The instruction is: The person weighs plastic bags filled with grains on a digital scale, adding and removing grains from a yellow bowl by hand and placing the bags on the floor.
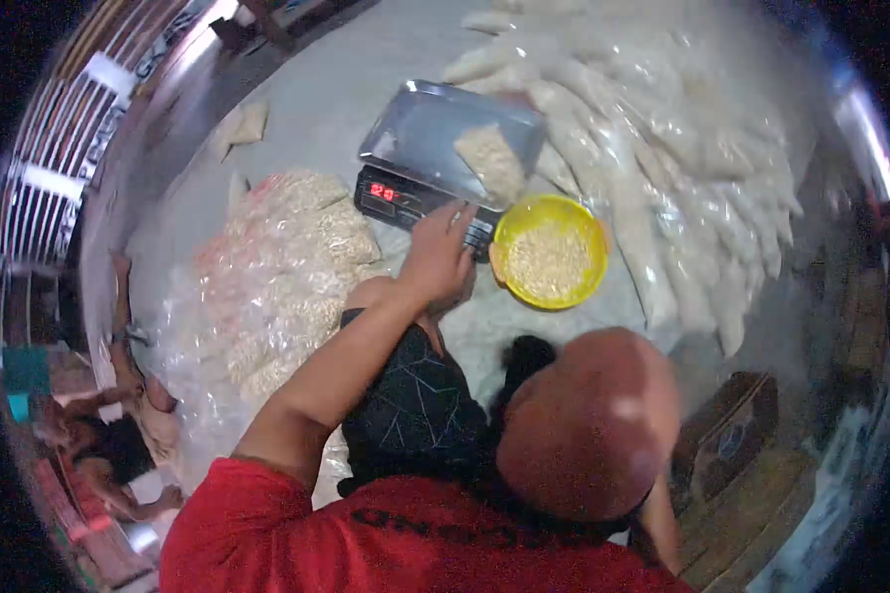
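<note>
My left hand (443,242) reaches out to the front panel of a digital scale (391,203) with red lit digits. Its fingers are stretched out over the scale's keys, with nothing seen in them. A clear packet of pale, nut-like pieces (489,163) lies on the right part of the scale's metal pan (430,133). Just right of the hand, close to the scale, stands a yellow bowl (599,272) holding more of these loose pieces. My right hand does not show; a large rounded shape in front hides much of that arm.
Filled clear packets (287,257) are heaped left of the scale. Long pale filled bags (653,148) pile up at the right. One small packet (250,123) lies at the back left. Another person (109,445) sits at the far left, and a dark box (727,430) stands at the right.
</note>
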{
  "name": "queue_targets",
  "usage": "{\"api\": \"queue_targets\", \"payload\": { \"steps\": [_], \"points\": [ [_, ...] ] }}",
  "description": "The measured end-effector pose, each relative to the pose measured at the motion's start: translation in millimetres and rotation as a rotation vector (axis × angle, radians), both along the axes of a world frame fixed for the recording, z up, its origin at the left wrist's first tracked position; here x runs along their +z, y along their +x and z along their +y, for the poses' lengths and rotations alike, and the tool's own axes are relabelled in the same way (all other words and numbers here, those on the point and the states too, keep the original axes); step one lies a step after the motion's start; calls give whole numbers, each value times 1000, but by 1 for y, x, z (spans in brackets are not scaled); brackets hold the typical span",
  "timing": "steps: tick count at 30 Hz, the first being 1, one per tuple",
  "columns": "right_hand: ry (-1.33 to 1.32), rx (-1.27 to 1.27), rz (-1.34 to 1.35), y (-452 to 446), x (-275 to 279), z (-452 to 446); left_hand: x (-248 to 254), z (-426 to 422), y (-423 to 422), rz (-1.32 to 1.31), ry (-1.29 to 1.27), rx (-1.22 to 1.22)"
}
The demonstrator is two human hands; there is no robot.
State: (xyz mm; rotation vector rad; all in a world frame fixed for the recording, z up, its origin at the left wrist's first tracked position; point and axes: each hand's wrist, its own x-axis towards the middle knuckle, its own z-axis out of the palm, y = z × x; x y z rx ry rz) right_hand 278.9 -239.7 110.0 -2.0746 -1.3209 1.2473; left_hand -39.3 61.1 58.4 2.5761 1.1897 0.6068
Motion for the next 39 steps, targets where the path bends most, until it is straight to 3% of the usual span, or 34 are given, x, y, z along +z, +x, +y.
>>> {"api": "queue_targets", "payload": {
  "steps": [4, 7, 9, 11, 12, 14, 15, 16, 18, 20, 22, 24, 25, 27, 30, 33, 34, 36, 37, 39],
  "points": [
    [39, -148, 116, 30, 85, 35, 13, 34, 24, -58, 161, 101],
    [109, -230, 180, 43, 129, 76, 21, 62, 45, -9, 124, -46],
    [161, -243, 205, 47, 142, 113, 11, 82, 51, 34, 146, -105],
    [454, 0, -100, 55, 135, 159, -2, 100, 50, 35, 213, -208],
    [452, 21, -90, 51, 133, 183, -5, 110, 50, 43, 209, -186],
    [526, -112, -76, 24, 125, 238, -6, 119, 44, -65, -13, -192],
    [571, -116, 63, 11, 118, 266, -9, 114, 34, -238, 46, -77],
    [610, -117, 204, -1, 112, 294, 1, 110, 18, -219, 24, -46],
    [628, -23, 265, -18, 82, 328, 43, 107, -15, -457, -375, 205],
    [574, -402, 832, -55, 64, 348, 74, 95, -71, -511, -261, 104],
    [517, -281, 1025, -58, -2, 363, 120, 60, -102, -525, 27, 77],
    [303, -313, 1299, -72, -41, 361, 136, 19, -124, -679, -352, 319],
    [311, -314, 1301, -76, -44, 351, 133, 3, -135, -696, -381, 463],
    [200, -336, 989, -81, -48, 314, 104, -25, -159, -719, -440, 700],
    [203, -284, 967, -41, -69, 241, 20, -72, -222, -833, -568, 970],
    [337, -96, 290, 22, -52, 126, -46, -82, -284, -1025, -814, 1133],
    [355, -131, 76, 37, -40, 76, -51, -77, -284, -966, -779, 1130],
    [83, -199, -320, 66, -60, -24, -44, -70, -250, -790, -668, 1020],
    [39, -278, -325, 66, -52, -67, -39, -67, -231, -702, -606, 941],
    [-670, -186, -317, 70, -28, -138, -23, -66, -191, -552, -487, 775]
  ]
}}
